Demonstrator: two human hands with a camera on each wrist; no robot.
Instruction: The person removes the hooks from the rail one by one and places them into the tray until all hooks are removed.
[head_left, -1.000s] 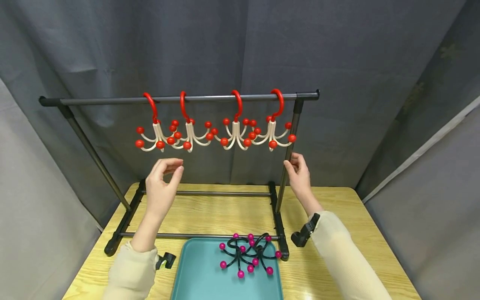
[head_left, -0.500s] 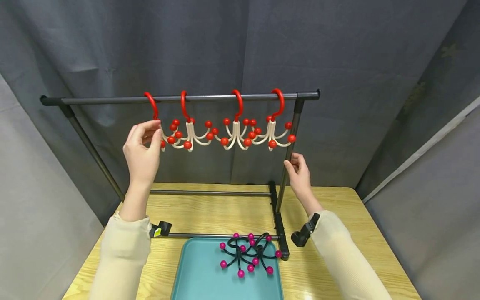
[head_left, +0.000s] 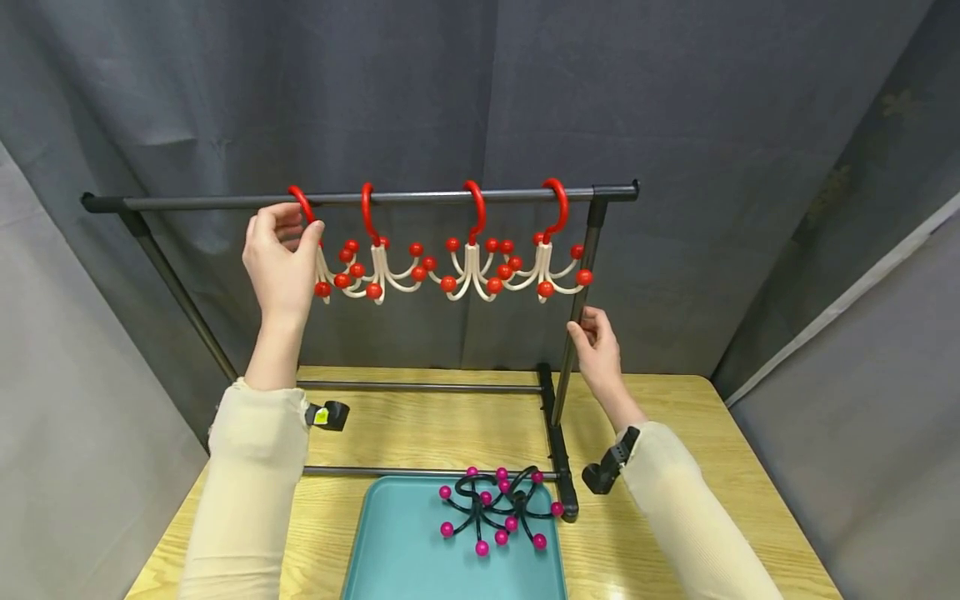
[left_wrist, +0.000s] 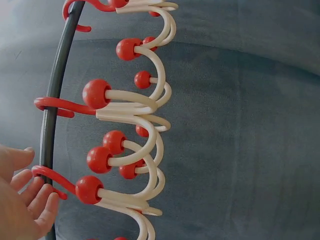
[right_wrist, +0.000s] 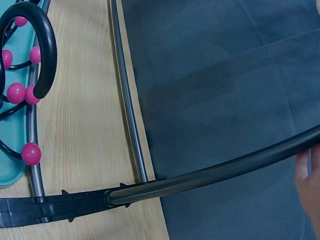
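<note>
Head view: the left hand, empty, thumb and fingers parted, was just beside the leftmost hanger's red hook; the right hand gripped the rack upright.

Red hooks: glossy, smooth plastic look
White prongs: smooth plastic look, soft sheen
Red balls: shiny, smooth
Rack tubes: dark metal look, satin sheen
Rack feet: black plastic look
Tray: smooth plastic look
Black hangers: glossy, smooth
Tabletop: wood grain, light sheen
Curtain: matt, creased cloth
Sleeves: matt cloth
</note>
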